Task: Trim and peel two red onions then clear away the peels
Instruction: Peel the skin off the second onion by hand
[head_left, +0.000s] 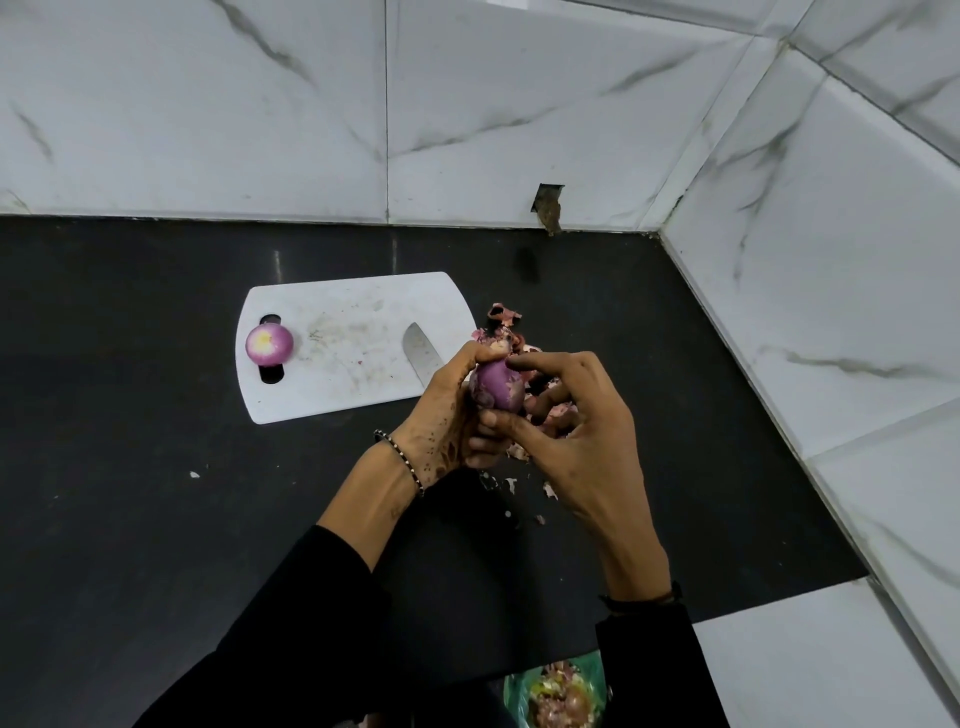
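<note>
**Step in hand: stripping the skin from the held onion (496, 387).**

1. Position. I hold the held onion in the air above the desk (156, 467), just off the right edge of the board (353, 384). It hangs over the peels (506, 317) that lie on the desk there. The peeled onion (268, 343) sits at the board's left end, over the handle slot. The knife (422, 353) lies on the right part of the board, its handle hidden behind my left hand.

2. Hands. My left hand (447, 415) is curled round the held onion from the left, thumb pressed on its far end. My right hand (571, 441) is half open. Its forefinger and thumb close on the onion's right side, and the other fingers spread loosely. I cannot tell whether a flap of skin lies between them.

3. Method. The surface looks mottled, so I judge that some skin is left to strip.
   - Keep the left grip firm and turn the onion to bring each patch under the right thumb.
   - Lift the skin at a trimmed end with the nail and pull toward the other end in one strip.
   - Drop each strip on the pile, not toward the front edge, where scraps already lie scattered.
   - Leave the knife flat on the board.

4. Clearing. A bin (561, 696) holding peels shows below the desk's front edge.
</note>
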